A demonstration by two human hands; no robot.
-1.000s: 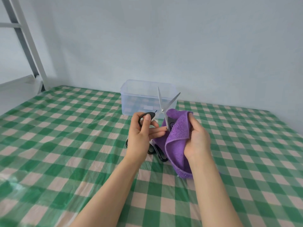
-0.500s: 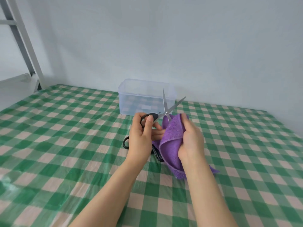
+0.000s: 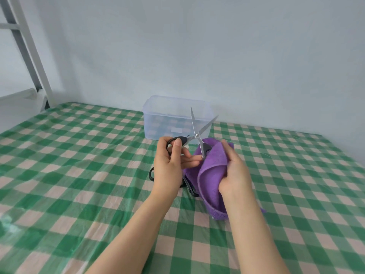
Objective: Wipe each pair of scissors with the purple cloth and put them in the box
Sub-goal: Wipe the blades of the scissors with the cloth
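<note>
On a green checked tablecloth [image 3: 79,155], one black handle of the scissors [image 3: 196,135] is gripped by the left hand [image 3: 169,165]. The other handle is wrapped in the purple cloth [image 3: 209,175], which is clutched by the right hand [image 3: 235,171]. The blades are spread and raised before the clear box [image 3: 158,107], far centre. A second pair [image 3: 151,174] is mostly hidden beneath the hands.

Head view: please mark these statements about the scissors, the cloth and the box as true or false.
1. The left hand holds scissors with the blades spread apart. True.
2. The right hand holds a green cloth. False: it holds the purple cloth.
3. The held scissors are inside the box. False: they are in front of it, above the table.
4. Another black-handled pair lies on the table below the hands. True.
</note>
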